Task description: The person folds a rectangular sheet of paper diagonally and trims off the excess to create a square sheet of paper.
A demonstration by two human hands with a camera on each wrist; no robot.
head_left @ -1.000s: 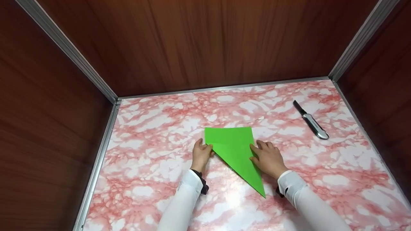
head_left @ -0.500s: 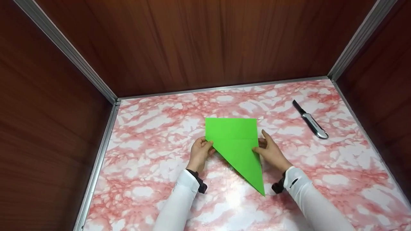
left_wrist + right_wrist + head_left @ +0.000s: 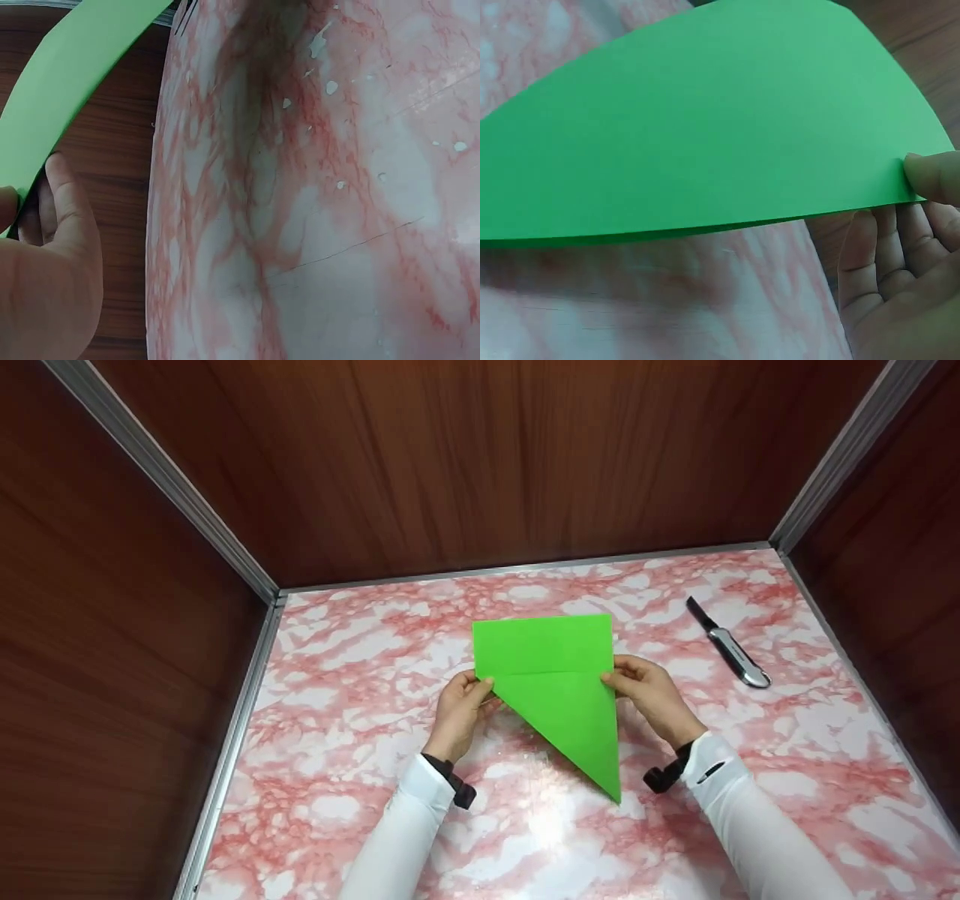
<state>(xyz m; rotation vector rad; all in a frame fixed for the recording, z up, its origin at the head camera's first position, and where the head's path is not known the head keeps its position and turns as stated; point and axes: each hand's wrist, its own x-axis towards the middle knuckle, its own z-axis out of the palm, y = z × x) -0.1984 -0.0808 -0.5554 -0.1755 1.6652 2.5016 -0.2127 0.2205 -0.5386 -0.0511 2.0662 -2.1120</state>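
Note:
A bright green sheet of paper, folded along a diagonal, is held up over the table between both hands. Its straight band is at the far side and its sharp tip points toward the person. My left hand pinches the left edge where the diagonal meets the band, thumb on top and fingers behind. On the opposite edge, my right hand pinches the paper the same way. In the right wrist view, the folded layers of the green paper part slightly along the lower edge, and the thumb presses its face.
A utility knife with a black and silver handle lies at the right back of the table, its black blade pointing away. Dark wood panels with metal trim enclose the red-and-white marbled table at the back and both sides.
The paper has risen and tilted up toward the head camera, its far edge moving farther back. My right hand has gone from lying at the right edge to pinching it, higher up.

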